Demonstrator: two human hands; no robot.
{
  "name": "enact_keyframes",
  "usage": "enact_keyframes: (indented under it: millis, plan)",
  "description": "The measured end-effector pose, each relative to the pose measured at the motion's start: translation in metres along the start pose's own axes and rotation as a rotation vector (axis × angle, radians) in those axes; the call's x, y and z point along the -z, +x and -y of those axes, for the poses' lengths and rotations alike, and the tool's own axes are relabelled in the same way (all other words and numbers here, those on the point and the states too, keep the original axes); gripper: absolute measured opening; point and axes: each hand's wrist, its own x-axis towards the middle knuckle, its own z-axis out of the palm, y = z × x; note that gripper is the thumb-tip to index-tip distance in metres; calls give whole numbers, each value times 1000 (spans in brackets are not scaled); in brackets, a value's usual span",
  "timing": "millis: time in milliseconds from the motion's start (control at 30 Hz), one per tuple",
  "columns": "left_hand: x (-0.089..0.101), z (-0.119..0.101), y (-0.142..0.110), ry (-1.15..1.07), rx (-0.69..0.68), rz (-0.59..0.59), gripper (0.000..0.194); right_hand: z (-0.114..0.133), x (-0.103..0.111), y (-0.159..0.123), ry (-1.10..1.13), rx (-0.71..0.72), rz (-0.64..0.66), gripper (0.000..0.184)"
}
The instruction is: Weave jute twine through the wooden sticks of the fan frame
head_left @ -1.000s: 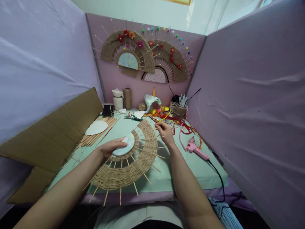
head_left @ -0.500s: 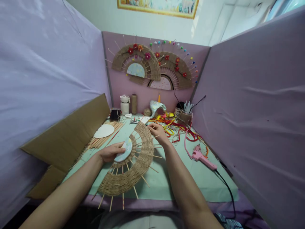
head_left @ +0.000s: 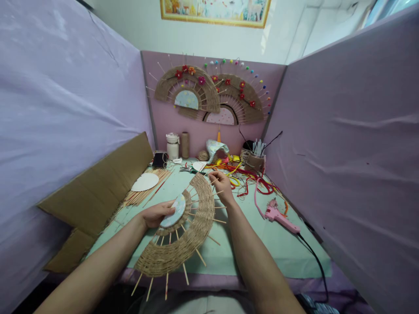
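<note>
A half-round woven fan (head_left: pixel 183 242) of jute twine and wooden sticks lies tilted over the green table (head_left: pixel 248 244). My left hand (head_left: pixel 156 214) grips its pale patterned centre disc (head_left: pixel 174 210) from the left. My right hand (head_left: pixel 221 183) pinches the fan's far rim among the protruding sticks, fingers closed on it.
A pink glue gun (head_left: pixel 280 218) with a black cord lies to the right. Red and yellow cords (head_left: pixel 252 181), a holder of sticks (head_left: pixel 253 159), a white jar (head_left: pixel 172 146) and a twine spool (head_left: pixel 185 145) stand behind. Loose sticks and a white half-disc (head_left: pixel 145 182) lie left, beside cardboard (head_left: pixel 98 192). Two finished fans (head_left: pixel 212 93) hang on the back wall.
The view tilted up, then settled. Both hands kept their grip on the fan, which turned slightly so its far end points more upright.
</note>
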Motion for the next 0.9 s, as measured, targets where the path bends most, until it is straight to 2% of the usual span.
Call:
enact_keyframes:
  millis: [167, 400, 767, 900]
  plan:
    - [4, 4, 0, 22, 35, 8, 48, -1, -1, -1, -56, 52, 8, 19]
    - [-2, 6, -1, 8, 78, 69, 45, 9, 3, -3, -14, 39, -101, 18]
    - [0, 10, -2, 14, 131, 94, 49, 12, 14, -1, -55, 92, -22, 16]
    - [4, 12, -2, 16, 161, 104, 52, 14, 21, 0, 6, 1, 18, 16]
